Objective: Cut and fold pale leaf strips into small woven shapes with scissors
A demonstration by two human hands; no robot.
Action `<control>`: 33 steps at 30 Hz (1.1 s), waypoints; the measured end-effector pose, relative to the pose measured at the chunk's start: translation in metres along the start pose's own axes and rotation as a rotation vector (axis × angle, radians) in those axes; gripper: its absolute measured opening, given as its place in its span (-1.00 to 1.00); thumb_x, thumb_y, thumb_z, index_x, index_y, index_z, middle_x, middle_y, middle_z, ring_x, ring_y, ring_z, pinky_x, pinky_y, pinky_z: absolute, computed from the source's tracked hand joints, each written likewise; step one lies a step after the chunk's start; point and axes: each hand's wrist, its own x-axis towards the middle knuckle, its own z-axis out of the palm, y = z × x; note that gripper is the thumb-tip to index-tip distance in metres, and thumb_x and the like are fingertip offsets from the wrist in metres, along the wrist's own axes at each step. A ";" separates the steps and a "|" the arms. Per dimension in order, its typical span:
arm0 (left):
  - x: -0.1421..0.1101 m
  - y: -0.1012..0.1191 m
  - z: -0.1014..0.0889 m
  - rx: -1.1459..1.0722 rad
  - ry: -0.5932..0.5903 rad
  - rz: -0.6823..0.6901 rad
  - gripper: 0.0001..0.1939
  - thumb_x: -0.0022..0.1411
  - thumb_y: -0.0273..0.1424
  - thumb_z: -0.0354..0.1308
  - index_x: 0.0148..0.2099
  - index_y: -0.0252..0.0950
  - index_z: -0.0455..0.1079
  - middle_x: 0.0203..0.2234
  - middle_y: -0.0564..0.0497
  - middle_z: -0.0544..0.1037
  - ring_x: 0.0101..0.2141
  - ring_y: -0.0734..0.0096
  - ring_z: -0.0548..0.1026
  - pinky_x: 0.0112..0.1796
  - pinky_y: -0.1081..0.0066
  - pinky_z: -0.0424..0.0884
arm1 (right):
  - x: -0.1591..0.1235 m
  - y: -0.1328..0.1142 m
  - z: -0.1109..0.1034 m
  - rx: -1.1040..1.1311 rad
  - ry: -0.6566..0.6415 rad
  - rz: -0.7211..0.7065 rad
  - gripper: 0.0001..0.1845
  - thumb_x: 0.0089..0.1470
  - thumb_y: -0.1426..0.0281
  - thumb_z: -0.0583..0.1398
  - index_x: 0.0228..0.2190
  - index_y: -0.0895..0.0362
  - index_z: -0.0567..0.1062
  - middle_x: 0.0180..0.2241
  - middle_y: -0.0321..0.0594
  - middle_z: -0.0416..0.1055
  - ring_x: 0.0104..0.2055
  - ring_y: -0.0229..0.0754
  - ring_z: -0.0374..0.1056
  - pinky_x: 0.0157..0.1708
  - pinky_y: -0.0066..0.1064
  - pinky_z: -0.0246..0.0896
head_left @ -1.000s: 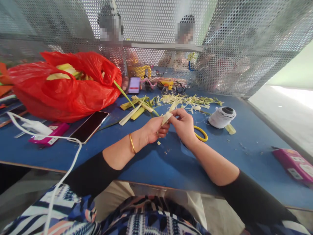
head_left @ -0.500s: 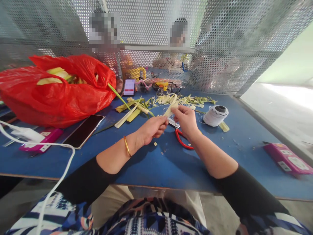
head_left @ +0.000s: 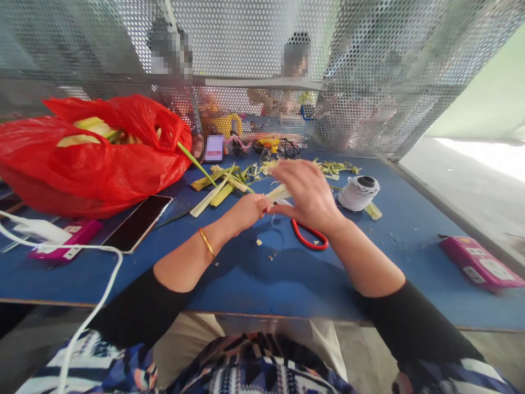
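My left hand (head_left: 248,212) is closed round the lower end of a pale leaf strip (head_left: 279,192), which points up and to the right. Beside it, my right hand (head_left: 309,200) is open, its fingers stretched out above the strip and its thumb apart near the left fingertips. Whether it touches the strip I cannot tell. Red-handled scissors (head_left: 308,244) lie on the table under the right hand, their blades largely hidden. To the right stands a spool of white thread (head_left: 356,195). Several green and yellowish leaf pieces (head_left: 221,191) lie left of the hands.
A red plastic bag (head_left: 123,175) holding plant pieces bulks at the left. Near it lie a dark phone (head_left: 138,223), a magenta box (head_left: 77,235) and a white cable (head_left: 118,262). Another magenta box (head_left: 482,260) is at right. A perforated metal screen (head_left: 246,49) borders the blue table's far side.
My right hand has let go of the pale strip and its fingers have spread and lifted over it. My left hand still grips the strip and has shifted slightly left.
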 end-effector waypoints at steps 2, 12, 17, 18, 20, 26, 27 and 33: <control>-0.001 0.000 -0.003 0.125 -0.012 0.114 -0.61 0.22 -0.56 0.08 -0.66 -0.29 0.24 -0.72 0.08 0.26 -0.62 0.52 0.15 -0.57 0.49 0.00 | -0.001 -0.010 0.008 -0.078 -0.226 -0.151 -0.45 0.13 0.26 0.26 0.12 0.15 0.35 0.06 0.03 0.44 0.18 0.09 0.26 0.22 -0.02 -0.02; -0.005 0.007 -0.030 -0.093 -0.236 0.040 -0.63 0.30 -0.34 0.11 -0.57 -0.32 0.34 -0.67 0.09 0.26 -0.63 0.56 0.15 -0.61 0.55 0.02 | 0.002 0.003 -0.012 0.072 -0.473 0.154 -0.74 0.27 0.27 0.07 -0.36 0.08 0.49 -0.51 -0.31 0.39 -0.48 -0.27 0.21 -0.41 -0.44 -0.06; -0.002 0.005 -0.041 -0.068 -0.284 0.015 -0.64 0.27 -0.33 0.11 -0.57 -0.31 0.35 -0.67 0.09 0.20 -0.67 0.60 0.07 -0.65 0.56 -0.10 | 0.002 0.013 -0.022 0.287 -0.415 0.225 -0.68 0.22 0.23 0.06 -0.43 0.08 0.52 -0.56 -0.36 0.32 -0.49 -0.30 0.15 -0.40 -0.45 -0.01; -0.001 0.004 -0.043 -0.049 -0.289 0.025 -0.65 0.26 -0.33 0.12 -0.57 -0.31 0.37 -0.69 0.10 0.18 -0.67 0.60 0.05 -0.65 0.56 -0.11 | 0.002 0.015 -0.022 0.318 -0.410 0.237 -0.67 0.22 0.23 0.06 -0.43 0.08 0.53 -0.57 -0.36 0.31 -0.50 -0.30 0.14 -0.40 -0.45 -0.01; 0.001 0.002 -0.046 -0.017 -0.302 0.054 -0.66 0.26 -0.29 0.11 -0.53 -0.31 0.44 -0.71 0.13 0.11 -0.68 0.59 0.00 -0.64 0.54 -0.13 | 0.002 0.020 -0.022 0.346 -0.410 0.266 -0.66 0.20 0.24 0.05 -0.44 0.09 0.54 -0.59 -0.37 0.28 -0.51 -0.30 0.12 -0.42 -0.45 -0.01; 0.003 0.000 -0.047 0.097 -0.349 0.154 -0.64 0.25 -0.19 0.08 -0.44 -0.31 0.51 -0.69 0.13 0.08 -0.65 0.55 0.02 -0.61 0.50 -0.08 | 0.002 0.030 -0.022 0.317 -0.432 0.334 -0.67 0.18 0.27 0.06 -0.54 0.11 0.44 -0.62 -0.37 0.23 -0.51 -0.29 0.12 -0.40 -0.43 0.01; 0.003 0.000 -0.048 0.141 -0.359 0.176 -0.63 0.25 -0.17 0.08 -0.46 -0.31 0.49 -0.68 0.12 0.11 -0.64 0.54 0.05 -0.60 0.50 -0.04 | 0.002 0.029 -0.022 0.315 -0.440 0.324 -0.67 0.18 0.27 0.06 -0.55 0.11 0.42 -0.62 -0.37 0.23 -0.51 -0.30 0.12 -0.40 -0.44 0.00; 0.014 -0.009 -0.064 0.488 -0.450 0.221 -0.62 0.18 -0.09 0.12 -0.37 -0.32 0.52 -0.59 0.09 0.33 -0.55 0.50 0.22 -0.50 0.48 0.13 | 0.004 0.016 -0.012 0.254 -0.528 0.244 -0.70 0.20 0.35 0.06 -0.55 0.13 0.38 -0.61 -0.35 0.23 -0.51 -0.32 0.12 -0.41 -0.46 -0.04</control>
